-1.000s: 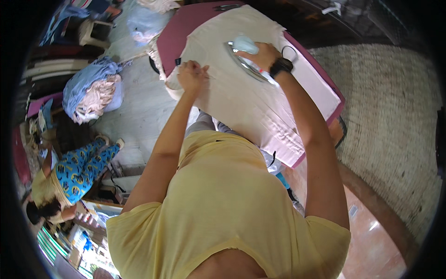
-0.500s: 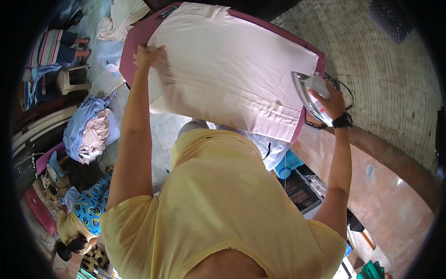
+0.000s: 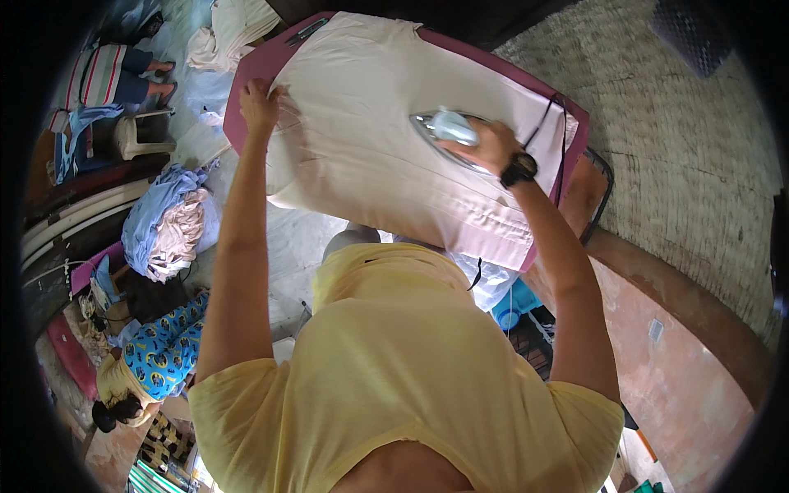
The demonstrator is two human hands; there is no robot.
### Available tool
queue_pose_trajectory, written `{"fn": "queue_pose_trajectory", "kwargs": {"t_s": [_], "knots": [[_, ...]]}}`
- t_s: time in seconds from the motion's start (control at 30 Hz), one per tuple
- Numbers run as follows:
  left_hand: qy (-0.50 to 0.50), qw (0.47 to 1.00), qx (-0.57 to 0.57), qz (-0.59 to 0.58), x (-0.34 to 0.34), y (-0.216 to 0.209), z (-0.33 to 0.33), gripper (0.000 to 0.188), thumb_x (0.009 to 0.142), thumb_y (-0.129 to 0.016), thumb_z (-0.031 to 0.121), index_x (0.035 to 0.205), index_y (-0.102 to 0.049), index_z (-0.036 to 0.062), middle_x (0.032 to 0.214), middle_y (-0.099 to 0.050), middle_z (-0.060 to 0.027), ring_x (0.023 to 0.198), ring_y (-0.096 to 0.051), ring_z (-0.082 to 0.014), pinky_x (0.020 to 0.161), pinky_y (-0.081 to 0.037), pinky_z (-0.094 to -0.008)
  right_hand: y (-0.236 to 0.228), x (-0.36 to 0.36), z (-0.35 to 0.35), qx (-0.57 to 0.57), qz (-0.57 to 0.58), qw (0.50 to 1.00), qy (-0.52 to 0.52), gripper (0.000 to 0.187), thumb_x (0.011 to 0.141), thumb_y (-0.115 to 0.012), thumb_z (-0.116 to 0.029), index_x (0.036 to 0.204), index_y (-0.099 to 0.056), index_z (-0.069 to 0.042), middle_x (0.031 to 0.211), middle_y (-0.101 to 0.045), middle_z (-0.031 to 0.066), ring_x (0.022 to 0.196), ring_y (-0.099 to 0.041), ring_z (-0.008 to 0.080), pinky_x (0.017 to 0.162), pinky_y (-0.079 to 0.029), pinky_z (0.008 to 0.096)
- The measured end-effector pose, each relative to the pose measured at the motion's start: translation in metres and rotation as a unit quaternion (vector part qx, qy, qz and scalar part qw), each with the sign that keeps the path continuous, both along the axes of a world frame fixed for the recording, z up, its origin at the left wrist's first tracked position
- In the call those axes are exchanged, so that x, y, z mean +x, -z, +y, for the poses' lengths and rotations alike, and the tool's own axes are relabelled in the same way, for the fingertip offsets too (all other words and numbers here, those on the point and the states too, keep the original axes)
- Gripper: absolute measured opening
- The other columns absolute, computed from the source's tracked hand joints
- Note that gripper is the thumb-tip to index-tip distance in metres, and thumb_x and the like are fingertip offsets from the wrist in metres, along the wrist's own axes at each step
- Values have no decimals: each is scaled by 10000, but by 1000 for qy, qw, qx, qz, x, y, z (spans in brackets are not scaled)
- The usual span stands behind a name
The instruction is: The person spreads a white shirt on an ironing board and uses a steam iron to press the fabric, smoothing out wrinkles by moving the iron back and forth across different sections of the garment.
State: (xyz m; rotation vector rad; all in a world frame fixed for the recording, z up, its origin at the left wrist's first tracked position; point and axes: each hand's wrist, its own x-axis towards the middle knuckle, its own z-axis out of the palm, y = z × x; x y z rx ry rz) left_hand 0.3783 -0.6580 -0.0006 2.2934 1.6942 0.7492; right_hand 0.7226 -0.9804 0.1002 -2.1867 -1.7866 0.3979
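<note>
A wide cream cloth (image 3: 362,107) lies over a maroon ironing board (image 3: 241,82), its near edge hanging toward me. My right hand (image 3: 491,146) is closed around the handle of a clothes iron (image 3: 450,127). The iron rests on the right half of the cloth, its pointed tip toward the left. Its dark cord (image 3: 560,168) trails over the board's right end. At the cloth's left edge, my left hand (image 3: 260,105) grips the fabric, with the fingertips partly hidden. Slight creases run across the cloth near this hand.
A small dark tool (image 3: 308,31) lies at the board's far left corner. Bundled blue and pale clothes (image 3: 168,222) sit on the left, near a plastic stool (image 3: 141,135). Two other people are at the left. A teal container (image 3: 516,304) stands below the board's near right side.
My right hand has brought the iron leftward from the board's right end onto the cloth. My left hand stays at the left edge, its thumb drawn in closer.
</note>
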Motion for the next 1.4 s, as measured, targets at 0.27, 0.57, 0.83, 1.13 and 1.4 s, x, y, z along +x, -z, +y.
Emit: {"fn": "queue_pose_trajectory", "kwargs": {"t_s": [0.27, 0.57, 0.83, 1.13, 1.4], "knots": [[71, 995, -64, -6, 3, 16, -125, 574, 696, -846, 263, 1062, -509, -23, 1022, -574, -188, 940, -541, -381, 811, -459, -462, -12, -116, 155, -50, 64, 995, -62, 667, 982, -321, -594, 915, -730, -71, 879, -705, 202, 863, -678, 399, 801, -536, 483], [88, 974, -159, -133, -1, 10, -112, 358, 752, -696, 2, 1038, -482, 20, 1003, -611, -182, 914, -614, -298, 807, -497, -383, -25, -34, 27, -135, 12, 991, -14, 414, 983, -339, -324, 997, -666, -69, 955, -699, 181, 891, -670, 396, 818, -520, 520], [135, 963, -181, -145, -12, 2, -116, 410, 721, -516, -134, 1073, -654, 26, 1092, -624, -121, 975, -576, -274, 833, -499, -345, -9, 21, -75, -122, 62, 989, 50, 436, 990, -387, -351, 838, -699, -88, 760, -686, 170, 707, -664, 373, 700, -533, 505], [129, 984, 4, -119, 19, -37, -80, 263, 805, -699, 23, 1056, -643, 78, 1066, -584, -107, 884, -553, -262, 737, -496, -351, 0, -144, 87, -70, 138, 988, -11, 625, 811, -539, -713, 1021, -727, -155, 916, -705, 187, 896, -675, 358, 823, -521, 485], [460, 865, -24, -199, 215, -106, -105, 223, 858, -662, -9, 1062, -637, 79, 1020, -634, -108, 908, -620, -260, 785, -514, -346, -11, -61, -18, -83, 87, 992, 34, 632, 819, -512, -719, 1118, -710, -200, 945, -711, 163, 888, -685, 337, 810, -532, 476]]}}
